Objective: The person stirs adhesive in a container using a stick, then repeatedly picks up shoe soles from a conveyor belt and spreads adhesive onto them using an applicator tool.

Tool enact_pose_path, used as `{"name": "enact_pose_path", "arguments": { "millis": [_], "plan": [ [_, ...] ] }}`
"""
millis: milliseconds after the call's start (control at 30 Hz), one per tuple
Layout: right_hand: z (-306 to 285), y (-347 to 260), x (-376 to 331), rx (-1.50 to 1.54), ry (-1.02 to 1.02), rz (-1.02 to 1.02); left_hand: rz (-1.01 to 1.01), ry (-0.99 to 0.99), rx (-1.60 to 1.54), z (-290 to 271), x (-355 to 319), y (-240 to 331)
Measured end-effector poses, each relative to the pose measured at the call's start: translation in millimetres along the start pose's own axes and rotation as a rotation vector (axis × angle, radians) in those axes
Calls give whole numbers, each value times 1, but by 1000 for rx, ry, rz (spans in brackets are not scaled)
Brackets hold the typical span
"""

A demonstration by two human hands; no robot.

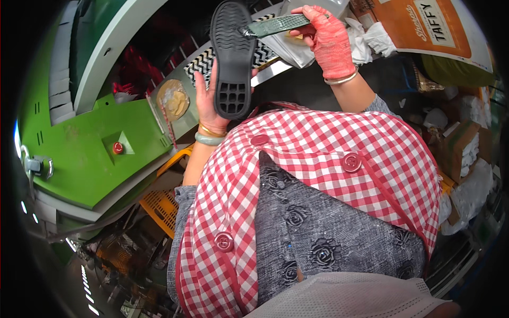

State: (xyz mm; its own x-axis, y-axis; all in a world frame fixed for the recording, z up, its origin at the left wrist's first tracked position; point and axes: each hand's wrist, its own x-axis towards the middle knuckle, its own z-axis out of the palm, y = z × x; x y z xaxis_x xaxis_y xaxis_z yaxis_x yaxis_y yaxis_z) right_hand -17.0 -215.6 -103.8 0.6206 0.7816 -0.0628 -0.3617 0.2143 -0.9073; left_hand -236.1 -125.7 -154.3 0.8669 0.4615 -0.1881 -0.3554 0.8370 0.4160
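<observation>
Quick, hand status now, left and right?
Left hand: closed around the heel end of a black shoe sole.
Right hand, in a red fingerless glove: closed on a flat green tool.

— From where is the scene viewed?
— From the head, through a wide lens pointed downward; the checked garment [318, 140] is seen close below, the left hand [208, 103] and right hand [330, 46] farther off above.

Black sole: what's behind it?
Left hand, plus a black-and-white zigzag surface showing on both sides. Part of the hand and whatever lies directly behind the black sole are covered.
</observation>
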Motion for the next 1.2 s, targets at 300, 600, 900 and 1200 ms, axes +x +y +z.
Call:
{"name": "enact_pose_path", "arguments": {
  "millis": [300,600,900,1200],
  "plan": [
    [38,-15,-15,-214,-16,-201,-7,-208,-43,34,5,4],
    [41,-25,-22,-283,-95,-236,-15,-218,-3,41,13,10],
    [51,-19,-35,-190,-62,-116,76,-113,-21,38,32,17],
    [57,-23,-46,-214,-82,-74,43,-290,-307,39,41,17]
  ]
}}
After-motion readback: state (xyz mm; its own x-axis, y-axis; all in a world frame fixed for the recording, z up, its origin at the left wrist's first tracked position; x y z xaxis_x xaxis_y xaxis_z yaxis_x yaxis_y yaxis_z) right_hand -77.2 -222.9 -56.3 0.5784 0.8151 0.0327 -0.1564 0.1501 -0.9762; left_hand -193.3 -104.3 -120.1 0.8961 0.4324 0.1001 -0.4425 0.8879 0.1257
